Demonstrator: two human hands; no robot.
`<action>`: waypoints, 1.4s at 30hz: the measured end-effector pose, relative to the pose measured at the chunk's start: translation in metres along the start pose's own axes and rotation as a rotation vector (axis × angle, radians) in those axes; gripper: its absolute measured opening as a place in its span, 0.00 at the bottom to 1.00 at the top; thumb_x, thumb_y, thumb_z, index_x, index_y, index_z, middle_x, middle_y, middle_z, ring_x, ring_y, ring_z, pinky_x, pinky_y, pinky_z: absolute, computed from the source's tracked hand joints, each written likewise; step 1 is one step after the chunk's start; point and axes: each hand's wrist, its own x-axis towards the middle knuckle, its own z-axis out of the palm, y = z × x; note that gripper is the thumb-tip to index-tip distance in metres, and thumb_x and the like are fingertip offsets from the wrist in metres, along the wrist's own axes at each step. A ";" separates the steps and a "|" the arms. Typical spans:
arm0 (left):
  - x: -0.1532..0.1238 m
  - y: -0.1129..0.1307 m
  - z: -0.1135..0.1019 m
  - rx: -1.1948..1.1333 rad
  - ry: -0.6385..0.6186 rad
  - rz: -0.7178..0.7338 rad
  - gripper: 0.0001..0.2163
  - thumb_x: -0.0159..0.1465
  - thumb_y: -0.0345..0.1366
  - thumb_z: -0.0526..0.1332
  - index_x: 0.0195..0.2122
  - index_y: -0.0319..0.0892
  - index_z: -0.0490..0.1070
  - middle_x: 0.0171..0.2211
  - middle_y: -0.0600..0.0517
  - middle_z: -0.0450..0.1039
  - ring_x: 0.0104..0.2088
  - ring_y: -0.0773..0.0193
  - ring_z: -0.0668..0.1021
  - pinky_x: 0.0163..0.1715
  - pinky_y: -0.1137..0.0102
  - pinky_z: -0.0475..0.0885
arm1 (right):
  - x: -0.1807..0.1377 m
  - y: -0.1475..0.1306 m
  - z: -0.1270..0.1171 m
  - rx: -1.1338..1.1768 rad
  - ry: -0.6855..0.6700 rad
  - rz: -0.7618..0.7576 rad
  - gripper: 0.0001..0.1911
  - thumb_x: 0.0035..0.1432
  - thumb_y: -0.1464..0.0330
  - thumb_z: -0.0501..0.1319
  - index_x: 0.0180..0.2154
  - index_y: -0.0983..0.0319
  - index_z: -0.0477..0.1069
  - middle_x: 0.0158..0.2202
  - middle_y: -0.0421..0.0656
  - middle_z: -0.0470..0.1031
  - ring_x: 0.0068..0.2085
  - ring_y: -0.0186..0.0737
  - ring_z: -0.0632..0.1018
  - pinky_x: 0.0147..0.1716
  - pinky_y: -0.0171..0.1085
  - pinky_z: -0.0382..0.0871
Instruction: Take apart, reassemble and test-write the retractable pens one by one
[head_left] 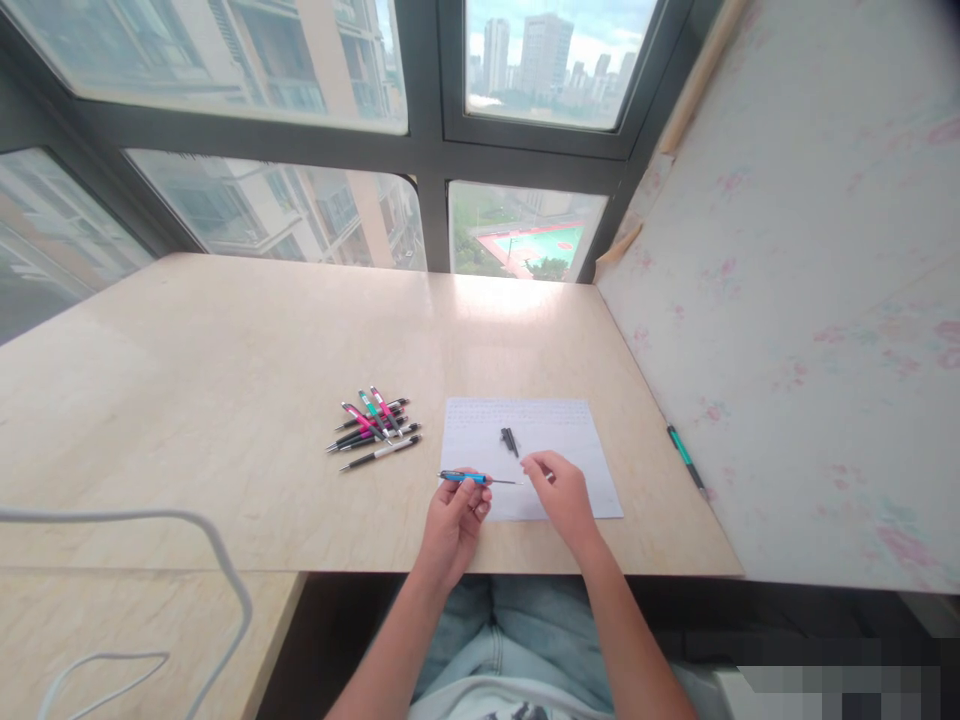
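My left hand (456, 515) grips a blue ballpoint pen barrel (465, 478) between thumb and fingers. From its right end a thin dark refill (504, 482) sticks out, with a pale tip. Just right of that tip is my right hand (556, 490), its thumb and fingers pinched together; anything between them is too small to make out. Both hands are over a sheet of paper (577, 455) with handwriting along its top. Small black pen parts (510, 442) lie on the sheet, beyond the refill.
A pile of pens (375, 425) in pink, green, black and white lies left of the paper. A green and black pen (686, 460) rests against the papered wall (810, 380) at right. White cable (217, 540) loops at lower left. Windows stand behind the table (247, 400).
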 end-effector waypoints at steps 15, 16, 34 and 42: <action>0.000 0.000 -0.001 0.014 0.004 -0.007 0.11 0.54 0.35 0.71 0.36 0.39 0.73 0.32 0.50 0.77 0.28 0.70 0.76 0.29 0.75 0.71 | 0.043 0.006 0.026 -0.469 -0.018 -0.137 0.11 0.58 0.72 0.58 0.43 0.58 0.74 0.36 0.44 0.74 0.37 0.41 0.76 0.33 0.35 0.64; 0.000 0.000 0.000 0.014 0.004 -0.011 0.11 0.54 0.35 0.71 0.36 0.39 0.73 0.32 0.50 0.77 0.29 0.70 0.76 0.29 0.75 0.71 | 0.044 0.006 0.027 -0.473 -0.019 -0.137 0.11 0.58 0.72 0.58 0.43 0.58 0.74 0.36 0.43 0.74 0.37 0.40 0.75 0.33 0.35 0.64; 0.000 -0.001 -0.001 0.014 -0.019 -0.010 0.10 0.56 0.34 0.70 0.36 0.38 0.73 0.32 0.49 0.77 0.29 0.70 0.76 0.29 0.76 0.70 | 0.040 0.015 0.016 -0.537 -0.056 -0.075 0.14 0.59 0.74 0.56 0.45 0.60 0.74 0.42 0.45 0.74 0.43 0.41 0.76 0.39 0.35 0.67; 0.001 -0.002 -0.003 0.023 -0.020 -0.009 0.09 0.57 0.34 0.69 0.36 0.38 0.73 0.33 0.49 0.77 0.29 0.70 0.76 0.30 0.76 0.70 | 0.045 0.008 0.020 -0.679 -0.113 -0.020 0.13 0.63 0.72 0.54 0.45 0.58 0.74 0.43 0.46 0.75 0.41 0.39 0.76 0.35 0.34 0.64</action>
